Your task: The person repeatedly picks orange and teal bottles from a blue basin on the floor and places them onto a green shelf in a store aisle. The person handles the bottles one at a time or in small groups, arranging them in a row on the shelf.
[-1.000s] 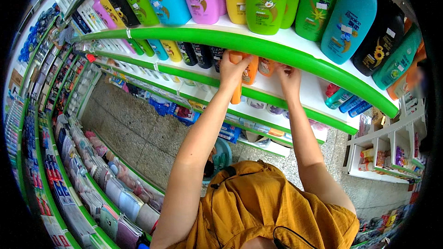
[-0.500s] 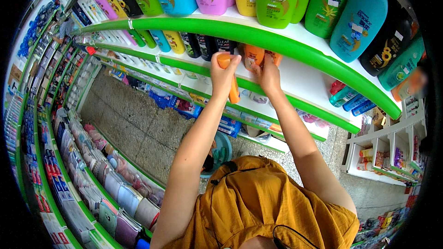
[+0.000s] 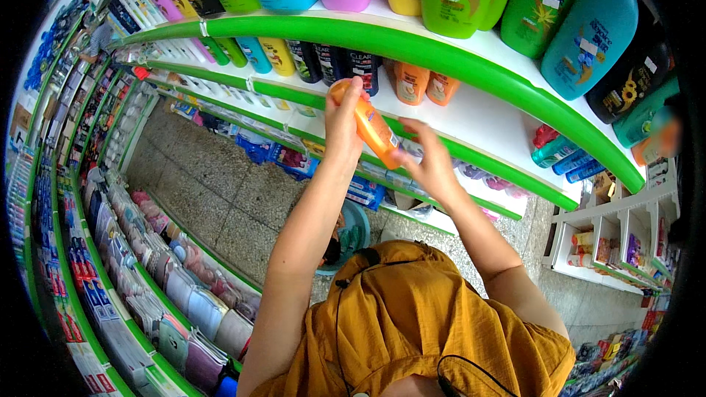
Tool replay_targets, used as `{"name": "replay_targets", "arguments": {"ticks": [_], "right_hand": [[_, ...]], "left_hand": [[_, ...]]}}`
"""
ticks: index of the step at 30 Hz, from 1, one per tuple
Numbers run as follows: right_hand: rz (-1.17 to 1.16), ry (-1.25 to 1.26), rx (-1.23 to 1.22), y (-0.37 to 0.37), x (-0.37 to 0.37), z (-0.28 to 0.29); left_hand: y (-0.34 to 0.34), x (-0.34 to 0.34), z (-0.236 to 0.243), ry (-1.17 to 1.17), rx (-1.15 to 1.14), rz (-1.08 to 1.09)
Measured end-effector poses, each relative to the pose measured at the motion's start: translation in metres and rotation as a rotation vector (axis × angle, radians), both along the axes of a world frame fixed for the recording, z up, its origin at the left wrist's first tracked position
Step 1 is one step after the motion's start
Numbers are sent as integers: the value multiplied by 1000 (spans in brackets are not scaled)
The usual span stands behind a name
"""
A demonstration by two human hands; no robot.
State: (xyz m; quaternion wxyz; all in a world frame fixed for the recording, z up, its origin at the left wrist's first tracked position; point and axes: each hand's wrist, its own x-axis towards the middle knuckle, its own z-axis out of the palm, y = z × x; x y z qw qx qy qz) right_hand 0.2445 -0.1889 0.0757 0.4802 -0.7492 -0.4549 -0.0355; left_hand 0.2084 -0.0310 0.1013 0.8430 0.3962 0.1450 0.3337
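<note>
My left hand (image 3: 341,119) grips an orange bottle (image 3: 379,134) near its upper end, holding it tilted in front of the shelf. My right hand (image 3: 425,156) has its fingers spread beside the bottle's lower end; its thumb is at or very near the bottle, and I cannot tell if it touches. Two orange bottles (image 3: 412,82) stand behind them on the middle shelf (image 3: 485,130), right of some black bottles (image 3: 362,70). Large coloured bottles (image 3: 456,0) line the shelf above, behind a curved green edge (image 3: 309,29).
Stocked shelves (image 3: 165,279) curve along my left, with a person (image 3: 99,50) far back. Below my hands, a blue basin (image 3: 353,217) is on the speckled floor (image 3: 206,191). Blue and teal bottles (image 3: 570,162) stand right of my hands, and a white divided unit (image 3: 610,242) is at right.
My right hand has let go of the orange bottles on the shelf and moved down and forward. The bottle in my left hand has turned to a more slanted position, its label now showing.
</note>
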Motion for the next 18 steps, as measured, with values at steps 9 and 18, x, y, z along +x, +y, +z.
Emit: {"name": "replay_targets", "arguments": {"ticks": [9,18], "right_hand": [[482,1136,406,0,0,-23],[204,767,263,-4,4,-23]], "left_hand": [[-12,5,16,-8,190,-420],[-24,8,12,2,506,-324]]}}
